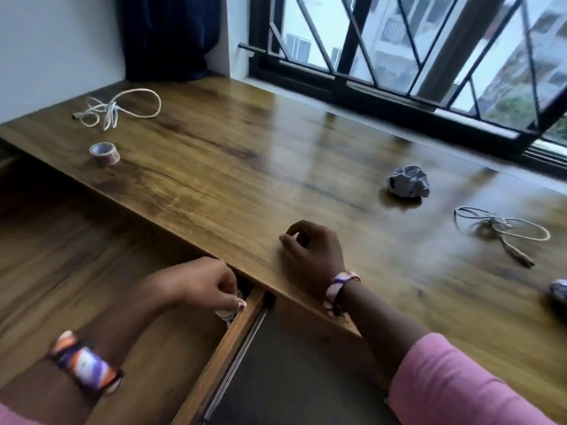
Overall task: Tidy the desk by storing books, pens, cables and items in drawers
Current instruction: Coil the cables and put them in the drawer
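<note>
My left hand (208, 286) reaches into the open drawer (233, 342) under the desk's front edge and pinches a bundled white cable (226, 315) against the drawer's right wall. My right hand (310, 250) rests on the wooden desk (245, 167) near its front edge, fingers loosely curled, with nothing in it. A white cable (116, 108) lies at the back left, with a tape roll (104, 153) in front of it. Another looped cable (500, 231) lies at the right. A crumpled paper ball (408, 185) sits beyond my right hand.
A second crumpled paper (560, 292) shows at the right frame edge. A barred window (399, 56) runs along the desk's far side, and a dark curtain (171, 35) hangs in the back left corner. Below the desk to the right of the drawer is dark floor (291, 378).
</note>
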